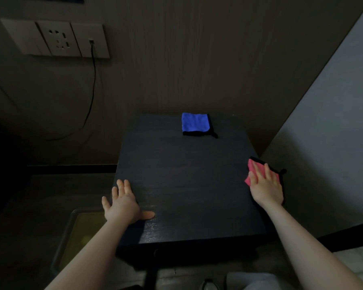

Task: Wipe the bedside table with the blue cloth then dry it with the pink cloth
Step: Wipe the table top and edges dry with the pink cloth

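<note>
Closest to the lens are two bare forearms coming up from the bottom edge, plus what looks like a dark shoe toe (pixel 208 284) down between them, too dim to say much about it. Going left to right from there:

Up on the wall at the far left there's one beige wall plate with sockets (pixel 55 38), and one thin black cable (pixel 92 91) plugged into it, drooping down behind the furniture. Lower left is one clear plastic bin with a yellowish liner (pixel 80 231), pretty murky.

Then the left hand (pixel 124 204): fingers spread open, palm flat on the near-left edge of the dark wood bedside table (pixel 187 185), thumb sticking out to the side on the top. Not holding anything.

One table, two cloths. The folded blue microfibre cloth with black trim (pixel 195 124) lies by itself near the back edge, a bit right of centre, well apart from both hands.

Over on the right edge, the right hand (pixel 266 183) is pressed palm-down, fingers together-ish, on top of the pink cloth with black trim (pixel 253 170). That cloth sits right at the table's right side, with its little black loop poking out past the hand toward the grey wall (pixel 333 122).
</note>
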